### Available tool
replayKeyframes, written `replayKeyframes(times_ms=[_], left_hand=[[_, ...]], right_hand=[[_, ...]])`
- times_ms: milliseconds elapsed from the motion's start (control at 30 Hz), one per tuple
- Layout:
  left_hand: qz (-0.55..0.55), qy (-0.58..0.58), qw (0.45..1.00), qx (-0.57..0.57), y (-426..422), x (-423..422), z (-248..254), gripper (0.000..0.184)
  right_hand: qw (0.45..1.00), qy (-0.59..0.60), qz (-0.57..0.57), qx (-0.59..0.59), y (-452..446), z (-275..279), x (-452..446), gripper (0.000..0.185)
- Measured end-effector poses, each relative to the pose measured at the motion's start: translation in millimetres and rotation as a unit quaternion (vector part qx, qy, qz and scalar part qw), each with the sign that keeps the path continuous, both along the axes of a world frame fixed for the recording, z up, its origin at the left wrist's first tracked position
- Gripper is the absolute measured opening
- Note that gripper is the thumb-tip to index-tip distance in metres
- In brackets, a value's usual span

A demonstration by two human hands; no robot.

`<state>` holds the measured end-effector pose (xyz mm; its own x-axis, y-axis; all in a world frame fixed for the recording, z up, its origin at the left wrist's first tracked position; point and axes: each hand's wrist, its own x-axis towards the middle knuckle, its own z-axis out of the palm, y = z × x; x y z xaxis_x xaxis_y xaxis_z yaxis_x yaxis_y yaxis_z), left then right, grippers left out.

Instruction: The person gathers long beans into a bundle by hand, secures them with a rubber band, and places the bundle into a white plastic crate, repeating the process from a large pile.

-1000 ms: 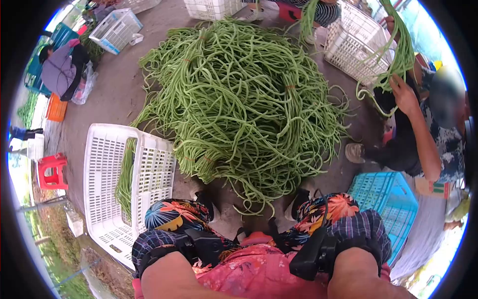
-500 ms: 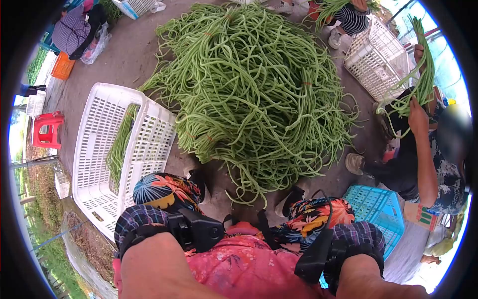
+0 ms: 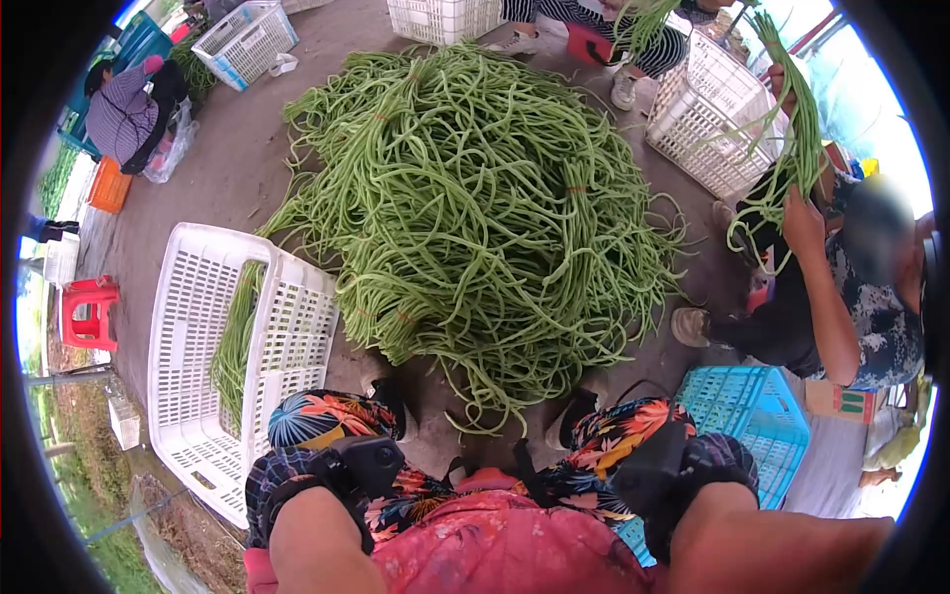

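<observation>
The bare left arm (image 3: 322, 544) extends forward at the left edge of the pink floral top (image 3: 510, 540); the bare right arm (image 3: 757, 544) slants in from beyond its right edge, well apart. Past the skin come checked sleeves (image 3: 282, 467), with dark strapped devices (image 3: 371, 467) turned inward, beyond the top; left hand and right hand are hidden

Brown floor (image 3: 233, 163) under a heap of long green beans (image 3: 475, 218) and a white crate (image 3: 295, 327).
</observation>
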<state>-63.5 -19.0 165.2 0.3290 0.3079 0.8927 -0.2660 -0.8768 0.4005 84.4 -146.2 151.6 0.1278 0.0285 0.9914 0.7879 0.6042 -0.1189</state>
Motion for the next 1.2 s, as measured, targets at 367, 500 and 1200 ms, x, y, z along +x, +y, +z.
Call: replayKeyframes(times_ms=[367,500,1200], left_hand=[[-0.194,-0.110,0.968,-0.113,38.2,-32.2,-13.0,0.026],[-0.174,-0.087,0.964,-0.179,73.9,-39.0,-44.7,0.036],[0.050,-0.173,0.846,-0.503,174.2,-127.9,-128.9,0.023]], right_hand=[[0.848,0.121,0.372,0.356,44.2,23.4,15.9,0.023],[0.967,0.114,0.154,-0.167,39.5,-8.3,37.7,0.005],[0.641,-0.295,0.200,-0.680,222.8,-376.0,-110.1,0.015]])
